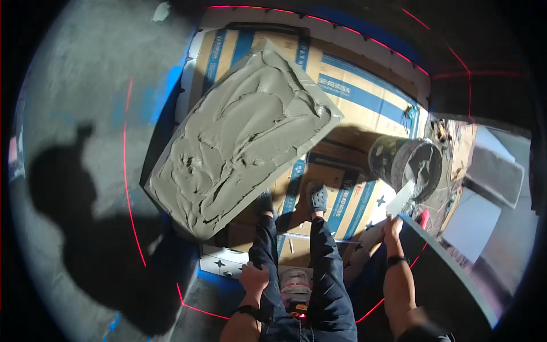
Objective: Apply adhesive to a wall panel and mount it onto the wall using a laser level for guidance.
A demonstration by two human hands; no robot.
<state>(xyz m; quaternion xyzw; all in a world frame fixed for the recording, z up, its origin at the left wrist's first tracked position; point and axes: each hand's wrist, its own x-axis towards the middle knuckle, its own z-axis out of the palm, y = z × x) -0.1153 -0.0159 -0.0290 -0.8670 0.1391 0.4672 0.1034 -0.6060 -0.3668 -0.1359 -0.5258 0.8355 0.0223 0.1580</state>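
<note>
A large rectangular slab (242, 137), its top coated thickly in wavy grey mortar, lies at a slant in front of my feet. My right hand (392, 227) is closed around a trowel, whose pale, mortar-smeared blade (402, 199) points to the mouth of a black bucket (419, 166). Grey mortar lines the inside of that bucket, and its mouth faces me. My left hand (254, 278) rests on my left knee with the fingers curled in; no tool shows in it.
Flattened cardboard (364, 94) with blue stripes covers the floor. Between my legs stand a pale tub (296, 282) and a small device with a red light (298, 314). A dark panel (441, 268) leans beside my right arm. White boards (473, 222) lie at right. Red laser lines cross the surfaces.
</note>
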